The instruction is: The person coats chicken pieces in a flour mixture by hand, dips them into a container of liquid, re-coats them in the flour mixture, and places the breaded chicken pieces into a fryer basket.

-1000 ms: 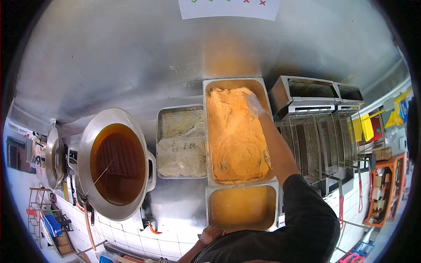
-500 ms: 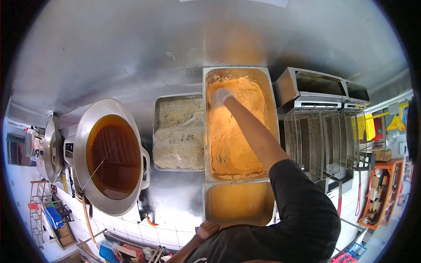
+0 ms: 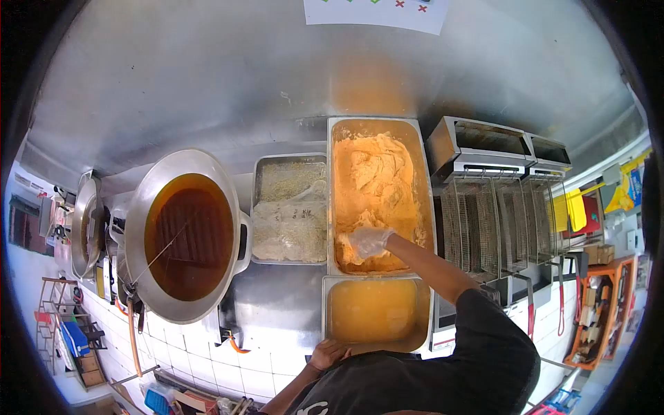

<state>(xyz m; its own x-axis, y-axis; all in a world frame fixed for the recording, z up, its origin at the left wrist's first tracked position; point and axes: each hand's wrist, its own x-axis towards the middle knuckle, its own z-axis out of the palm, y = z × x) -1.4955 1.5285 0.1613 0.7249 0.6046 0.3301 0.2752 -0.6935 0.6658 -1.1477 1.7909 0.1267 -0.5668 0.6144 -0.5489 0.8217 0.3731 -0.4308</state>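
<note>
My right hand, in a clear plastic glove, is in the orange flour-like powder at the near end of a long steel tray. Its fingers are bent down into the powder, and what they hold, if anything, is hidden. My bare left hand rests with curled fingers at the near left corner of a smaller steel pan of yellow-orange liquid. Left of the long tray lies a shallow tray with pale crumbs and a plastic bag over them.
A large wok of dark amber oil stands on the left, a thin metal rod across it. Wire fry baskets hang at the fryer on the right. An orange shelf unit is at the far right.
My right hand has moved from the far end of the long tray to its near end. The powder's surface has been reshaped. My left hand remains by the small pan while the view has shifted.
</note>
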